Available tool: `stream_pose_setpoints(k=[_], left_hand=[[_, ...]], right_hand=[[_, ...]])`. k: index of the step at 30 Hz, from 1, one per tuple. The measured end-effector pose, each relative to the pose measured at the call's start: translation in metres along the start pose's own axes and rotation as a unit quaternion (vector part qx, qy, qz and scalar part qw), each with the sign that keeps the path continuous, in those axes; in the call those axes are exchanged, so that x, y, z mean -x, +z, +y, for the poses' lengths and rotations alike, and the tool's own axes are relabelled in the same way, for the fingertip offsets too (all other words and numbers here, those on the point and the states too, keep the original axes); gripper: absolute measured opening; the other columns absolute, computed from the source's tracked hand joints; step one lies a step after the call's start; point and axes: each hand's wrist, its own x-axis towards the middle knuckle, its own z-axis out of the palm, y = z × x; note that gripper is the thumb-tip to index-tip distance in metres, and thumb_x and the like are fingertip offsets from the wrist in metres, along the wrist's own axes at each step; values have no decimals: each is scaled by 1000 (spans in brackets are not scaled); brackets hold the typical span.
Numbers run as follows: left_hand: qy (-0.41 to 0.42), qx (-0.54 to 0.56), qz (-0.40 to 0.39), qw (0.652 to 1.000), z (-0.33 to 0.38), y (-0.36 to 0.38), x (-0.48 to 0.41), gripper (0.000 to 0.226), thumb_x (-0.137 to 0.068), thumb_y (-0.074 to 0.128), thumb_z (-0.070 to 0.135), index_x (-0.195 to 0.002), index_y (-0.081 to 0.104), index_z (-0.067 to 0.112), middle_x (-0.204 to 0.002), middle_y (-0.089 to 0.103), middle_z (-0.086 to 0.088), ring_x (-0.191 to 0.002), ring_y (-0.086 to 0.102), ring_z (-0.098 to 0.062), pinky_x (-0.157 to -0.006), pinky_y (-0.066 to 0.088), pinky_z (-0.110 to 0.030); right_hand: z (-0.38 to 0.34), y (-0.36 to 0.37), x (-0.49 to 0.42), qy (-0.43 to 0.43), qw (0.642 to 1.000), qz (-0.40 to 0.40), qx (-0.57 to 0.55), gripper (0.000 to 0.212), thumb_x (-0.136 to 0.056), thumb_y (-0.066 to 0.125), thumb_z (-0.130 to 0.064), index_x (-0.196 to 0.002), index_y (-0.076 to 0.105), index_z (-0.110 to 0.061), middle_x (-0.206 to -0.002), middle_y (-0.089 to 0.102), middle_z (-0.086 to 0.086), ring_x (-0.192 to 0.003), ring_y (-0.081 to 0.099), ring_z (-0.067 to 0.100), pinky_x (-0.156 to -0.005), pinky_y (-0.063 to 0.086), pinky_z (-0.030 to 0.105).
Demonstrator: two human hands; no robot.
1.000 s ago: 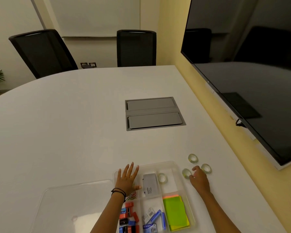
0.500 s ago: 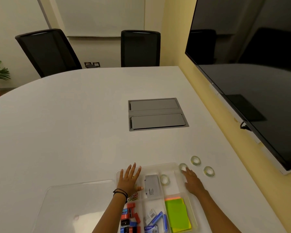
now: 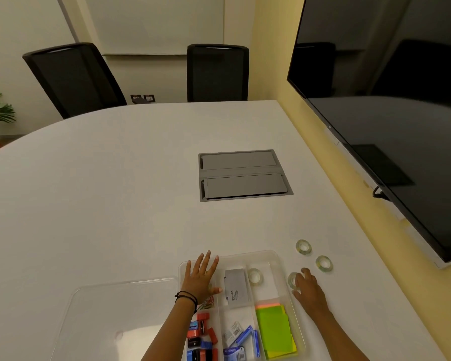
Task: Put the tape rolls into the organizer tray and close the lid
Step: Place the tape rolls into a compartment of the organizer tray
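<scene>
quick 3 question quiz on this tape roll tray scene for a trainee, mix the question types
1. How many tape rolls lie on the table outside the organizer tray?
2. True or false: the clear lid is closed on the tray.
3. Which hand is at a tape roll? A) left hand B) right hand

Key:
1. Three: the far roll, the right roll and the roll by the tray wall. A fourth roll already lies inside the tray.
2. False: it lies on the table to the left of the tray.
3. B
</scene>
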Motion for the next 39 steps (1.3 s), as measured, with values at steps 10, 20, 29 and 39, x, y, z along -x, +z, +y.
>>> stream_pose_setpoints(k=[10, 20, 29, 39], left_hand=[[-2, 4, -5, 1000, 1, -1, 0, 104, -65, 21, 76, -149, -4, 19, -156, -13, -9, -106, 63, -27, -74, 52, -50], [-4, 8, 5, 1000, 2, -3, 1, 105, -66, 22, 76, -149, -5, 19, -156, -13, -8, -105, 64, -27, -73, 52, -50], [-12, 10, -9, 1000, 2, -2, 0, 105, -65, 22, 76, -149, -5, 19, -155, -13, -8, -117, 48, -28, -75, 52, -49], [-10, 7, 2, 1000, 4, -3, 2, 120, -60, 39, 84, -149, -6, 17, -155, -15, -11, -111, 60, -27, -77, 52, -48]], right_hand=[[-12, -21, 11, 17, 992, 48, -117, 29, -75, 64, -4, -93, 45, -14, -97, 53, 12, -90, 54, 31, -61, 41, 33], [-73, -58, -9, -145, 966, 61, -207, 41, -84, 60, -16, -122, 45, -19, -119, 47, -4, -109, 46, 8, -89, 40, 23], [-90, -19, -14, -204, 977, -55, 4, 43, -76, 45, 6, -114, 51, -12, -119, 46, 11, -111, 45, 27, -79, 49, 38], [-84, -22, -25, -203, 972, -70, -97, 25, -84, 46, 1, -101, 55, -14, -108, 55, 4, -94, 57, 19, -79, 49, 34]])
